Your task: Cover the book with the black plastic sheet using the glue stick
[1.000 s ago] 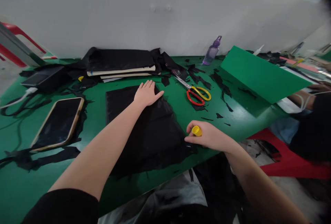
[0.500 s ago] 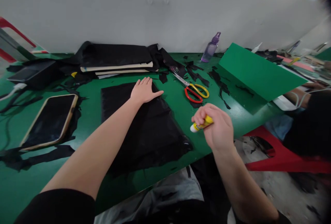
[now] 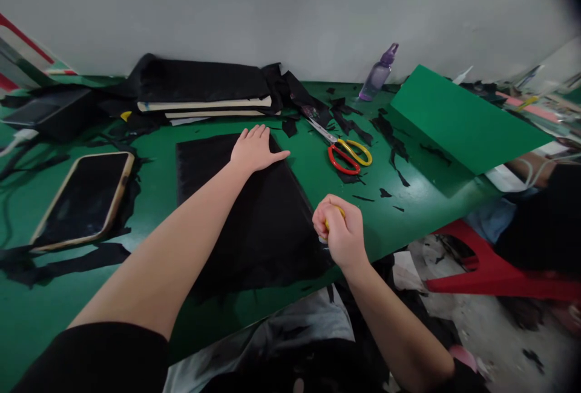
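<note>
A black fabric sheet point(image 3: 254, 211) lies flat on the green table point(image 3: 149, 193). My left hand point(image 3: 255, 149) rests palm-down with fingers spread on the sheet's far edge. My right hand point(image 3: 339, 229) is closed around a yellow glue stick point(image 3: 334, 214) at the sheet's near right corner, close to the table's front edge; most of the stick is hidden in my fist.
Red-and-yellow scissors point(image 3: 345, 155) lie right of the sheet among black scraps. A phone point(image 3: 84, 196) lies at left. Folded black fabric and boards point(image 3: 204, 93) sit by the wall, with a purple bottle point(image 3: 378, 73) and a green board point(image 3: 463, 117) at right. Another person's arm point(image 3: 529, 169) rests far right.
My right hand lifted the glue stick, turned it, and brought it back down to the sheet's right corner. My left hand stayed pressed on the fabric.
</note>
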Tool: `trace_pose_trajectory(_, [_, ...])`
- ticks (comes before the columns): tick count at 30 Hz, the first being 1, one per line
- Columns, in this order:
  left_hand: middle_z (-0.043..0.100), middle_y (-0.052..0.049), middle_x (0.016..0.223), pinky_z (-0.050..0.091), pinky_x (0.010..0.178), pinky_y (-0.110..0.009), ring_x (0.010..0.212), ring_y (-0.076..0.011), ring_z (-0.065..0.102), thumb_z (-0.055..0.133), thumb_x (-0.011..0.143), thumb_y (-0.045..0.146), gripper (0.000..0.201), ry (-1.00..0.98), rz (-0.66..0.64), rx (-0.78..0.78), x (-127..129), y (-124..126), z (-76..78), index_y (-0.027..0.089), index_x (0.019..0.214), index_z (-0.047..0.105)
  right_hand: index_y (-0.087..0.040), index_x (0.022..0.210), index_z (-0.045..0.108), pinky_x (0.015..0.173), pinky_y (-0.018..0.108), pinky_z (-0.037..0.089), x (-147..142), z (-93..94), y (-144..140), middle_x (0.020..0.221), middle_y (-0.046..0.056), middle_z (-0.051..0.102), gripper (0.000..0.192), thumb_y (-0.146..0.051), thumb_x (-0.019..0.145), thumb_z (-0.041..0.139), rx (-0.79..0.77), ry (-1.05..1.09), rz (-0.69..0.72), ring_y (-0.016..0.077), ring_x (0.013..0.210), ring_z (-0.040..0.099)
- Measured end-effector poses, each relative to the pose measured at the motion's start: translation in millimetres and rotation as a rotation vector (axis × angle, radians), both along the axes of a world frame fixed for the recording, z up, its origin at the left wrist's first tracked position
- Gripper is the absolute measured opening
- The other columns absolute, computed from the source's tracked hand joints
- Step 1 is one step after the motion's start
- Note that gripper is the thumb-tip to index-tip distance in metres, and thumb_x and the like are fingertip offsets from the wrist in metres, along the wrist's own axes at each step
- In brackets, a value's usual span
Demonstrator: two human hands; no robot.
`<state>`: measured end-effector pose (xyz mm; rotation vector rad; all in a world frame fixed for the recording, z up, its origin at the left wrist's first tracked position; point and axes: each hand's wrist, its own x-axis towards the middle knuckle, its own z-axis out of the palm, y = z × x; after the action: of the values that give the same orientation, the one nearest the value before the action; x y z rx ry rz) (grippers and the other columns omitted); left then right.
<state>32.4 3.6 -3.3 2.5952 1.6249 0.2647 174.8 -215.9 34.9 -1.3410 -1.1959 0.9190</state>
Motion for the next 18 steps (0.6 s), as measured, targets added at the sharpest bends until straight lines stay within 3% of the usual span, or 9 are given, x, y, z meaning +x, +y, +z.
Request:
trace_pose_trajectory(8, [0.023,-0.014,0.151,0.011,0.115,-0.041,0.14,-0.0279,0.017,0.02,0.076,0.081,0.103,-0.002,-0.005,-0.007,-0.8,1.9,-2.3,0.006,0.145,0.022,-0.02,0.054,0.04,0.047,0.026,0.027,9.1,16.9,-18.5,0.051,-0.003,0.041,0.029,-0.017,0.083,0.04,-0.123,-0.262,0.09,0.0099,0.048,0.037])
trace_pose_trajectory(11, [0.023,-0.014,0.151,0.011,0.115,-0.041,0.14,-0.0278,0.017,0.021,0.075,0.081,0.103,-0.003,-0.005,-0.018,-0.9,2.3,-2.0,0.006,0.145,0.022,-0.02,0.052,0.04,0.042,0.026,0.023,16.7,24.8,-30.0,0.047,-0.003,0.039,0.027,-0.015,0.079,0.041,-0.104,-0.107,0.053,0.0093,0.044,0.034])
trace_pose_trajectory(15, [0.023,-0.014,0.151,0.011,0.115,-0.042,0.141,-0.0283,0.016,0.02,0.075,0.082,0.103,-0.003,-0.011,-0.024,-1.2,2.4,-1.2,0.006,0.145,0.021,-0.021,0.052,0.04,0.04,0.025,0.023,19.2,46.4,-41.6,0.042,-0.004,0.036,0.024,-0.012,0.074,0.042,0.087,0.159,-0.105,0.0094,0.04,0.034])
trace_pose_trajectory(18, [0.023,-0.014,0.151,0.011,0.115,-0.042,0.141,-0.0284,0.017,0.021,0.075,0.081,0.103,-0.01,-0.008,-0.025,-1.5,2.3,-1.3,0.006,0.145,0.021,-0.021,0.053,0.04,0.041,0.025,0.026,11.4,54.5,-35.8,0.042,-0.004,0.036,0.023,-0.011,0.073,0.039,0.203,0.215,-0.152,0.0092,0.04,0.034])
